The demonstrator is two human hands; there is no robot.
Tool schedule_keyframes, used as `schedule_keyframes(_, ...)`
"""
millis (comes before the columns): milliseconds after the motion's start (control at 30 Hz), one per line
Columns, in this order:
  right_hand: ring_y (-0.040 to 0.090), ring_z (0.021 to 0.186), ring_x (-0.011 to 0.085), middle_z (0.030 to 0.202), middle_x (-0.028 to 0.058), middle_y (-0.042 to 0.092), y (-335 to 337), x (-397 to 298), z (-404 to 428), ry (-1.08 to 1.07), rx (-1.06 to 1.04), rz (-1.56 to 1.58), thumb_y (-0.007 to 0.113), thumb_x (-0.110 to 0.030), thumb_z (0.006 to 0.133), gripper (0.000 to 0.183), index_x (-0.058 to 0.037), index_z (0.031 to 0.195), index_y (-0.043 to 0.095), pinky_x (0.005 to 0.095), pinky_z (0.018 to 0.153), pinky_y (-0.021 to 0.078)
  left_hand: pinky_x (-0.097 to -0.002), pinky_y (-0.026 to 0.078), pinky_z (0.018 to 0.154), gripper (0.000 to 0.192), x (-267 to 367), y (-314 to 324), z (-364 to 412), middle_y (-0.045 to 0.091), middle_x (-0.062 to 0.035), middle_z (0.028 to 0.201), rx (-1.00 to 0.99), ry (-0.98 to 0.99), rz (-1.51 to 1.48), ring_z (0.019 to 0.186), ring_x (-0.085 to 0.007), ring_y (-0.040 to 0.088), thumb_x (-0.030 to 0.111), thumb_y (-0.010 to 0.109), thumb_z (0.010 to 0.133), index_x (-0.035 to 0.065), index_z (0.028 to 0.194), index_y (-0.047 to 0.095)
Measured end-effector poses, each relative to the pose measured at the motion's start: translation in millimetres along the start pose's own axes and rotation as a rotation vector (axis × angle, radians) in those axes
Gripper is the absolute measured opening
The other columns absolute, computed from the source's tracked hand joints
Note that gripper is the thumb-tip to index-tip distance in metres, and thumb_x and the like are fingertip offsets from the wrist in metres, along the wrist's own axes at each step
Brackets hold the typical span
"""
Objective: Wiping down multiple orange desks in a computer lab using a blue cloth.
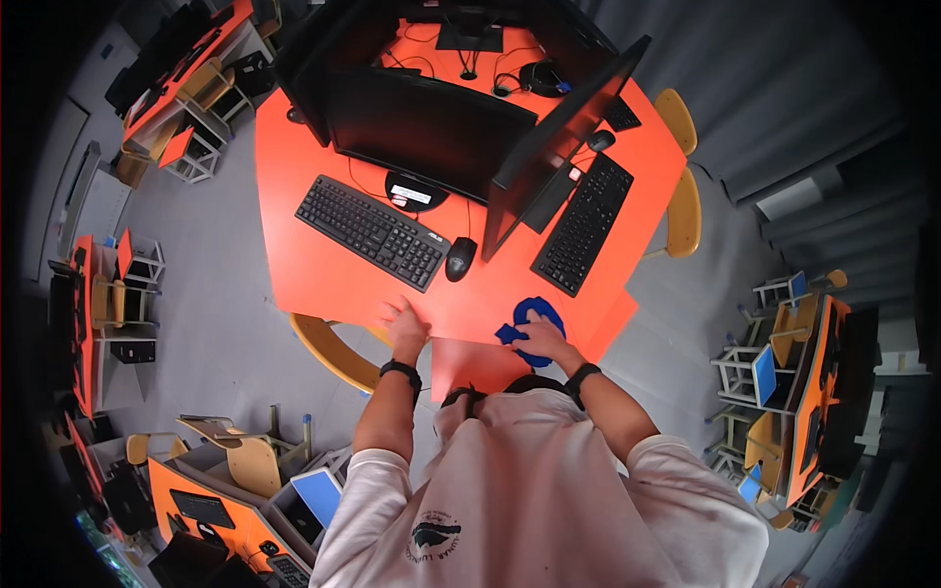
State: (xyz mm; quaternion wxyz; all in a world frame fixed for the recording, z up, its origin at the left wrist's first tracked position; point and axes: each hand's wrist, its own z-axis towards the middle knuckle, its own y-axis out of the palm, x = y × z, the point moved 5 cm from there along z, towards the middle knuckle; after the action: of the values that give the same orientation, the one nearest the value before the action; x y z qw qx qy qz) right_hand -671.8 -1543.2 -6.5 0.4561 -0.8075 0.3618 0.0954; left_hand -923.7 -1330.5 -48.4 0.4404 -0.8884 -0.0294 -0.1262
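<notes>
My right hand [542, 338] presses on a crumpled blue cloth [535, 309] at the near edge of an orange desk [470, 305]. Part of the cloth lies hidden beneath the fingers. To the left, my left hand [406, 323] is over the desk's front edge with its fingers spread and holds nothing. Just beyond it sits a black Asus keyboard [373, 231], set at a slant. A black computer mouse [460, 259] is at the keyboard's right end. Another black keyboard [584, 224] lies beyond the cloth, on the right side.
Black monitors [434, 128] stand back to back across the desk, one [566, 140] angled on the right. Cables and a headset [542, 77] lie behind them. A wooden chair [331, 353] is tucked close at the left. Yellow chairs [682, 213] stand right; more desks surround the room.
</notes>
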Motion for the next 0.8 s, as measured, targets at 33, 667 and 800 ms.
schedule_keyframes(33,0.045,0.124,0.0486,0.13,0.0147,0.047,0.0,-8.2,10.0,0.001,0.001,-0.004,0.067,-0.042,0.083,0.047,-0.0164,0.123,0.07,0.0499,0.103,0.0433,-0.055,0.026,0.119,0.11,10.3,-7.1,-6.8,-0.004,-0.0333,0.162,0.02,0.023,-0.022,0.143,-0.0649,0.006,0.029,0.081,0.079,0.0115,0.16,0.008)
schedule_keyframes(667,0.051,0.114,0.0408,0.121,0.0132,0.05,-20.0,-47.5,65.1,-0.227,0.008,-0.075,0.067,-0.045,0.083,0.042,-0.0155,0.113,0.071,0.0453,0.097,0.0449,-0.0508,0.032,0.117,0.107,5.1,-7.1,4.4,0.007,-0.0294,0.163,-0.054,-0.066,0.07,0.14,-0.0642,0.022,0.03,0.08,0.078,0.0141,0.16,0.012)
schedule_keyframes(800,0.052,0.107,0.036,0.11,0.0135,0.049,-24.4,1.7,11.3,-0.184,0.172,0.02,0.07,-0.037,0.082,0.039,-0.0113,0.111,0.072,0.0433,0.09,0.0452,-0.0511,0.034,0.116,0.114,11.0,-10.7,1.6,0.004,-0.0307,0.163,-0.036,-0.064,0.121,0.142,-0.0624,0.018,0.032,0.084,0.075,0.0141,0.16,0.011)
